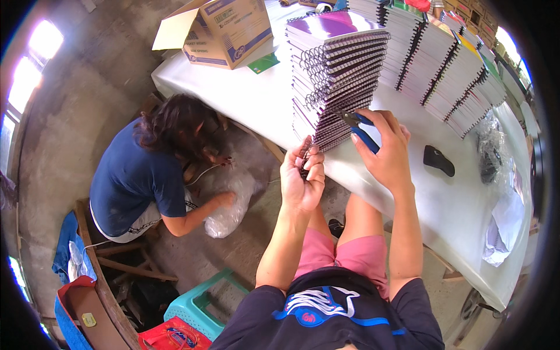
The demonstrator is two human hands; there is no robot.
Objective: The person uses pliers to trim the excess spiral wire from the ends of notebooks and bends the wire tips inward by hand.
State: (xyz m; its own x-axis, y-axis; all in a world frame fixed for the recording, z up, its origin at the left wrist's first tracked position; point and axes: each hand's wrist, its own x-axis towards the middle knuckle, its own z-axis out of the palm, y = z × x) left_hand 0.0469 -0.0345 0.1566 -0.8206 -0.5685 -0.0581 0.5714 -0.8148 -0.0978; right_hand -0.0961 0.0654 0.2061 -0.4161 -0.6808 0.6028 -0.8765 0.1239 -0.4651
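Observation:
My left hand [303, 185] is closed around a dark, coil-like piece [305, 156], most of it covered by the fingers. In my right hand [386, 153] is a pair of cutting pliers [360, 129] with blue handles, its dark jaws pointing left. The jaws are in front of a tall stack of spiral-bound notebooks [334, 64], which has a purple cover on top and dark coils along its sides. From this view I cannot tell whether jaws and coils touch. My left hand is at the stack's lower near corner.
The white-covered table [402, 146] bears an opened cardboard box [227, 32], more bound notebooks [443, 67], a small black object [438, 161] and clear plastic wrap [493, 146]. On the left a person [140, 169] sits low, touching a plastic bag [228, 210]. A teal stool [198, 303] stands nearby.

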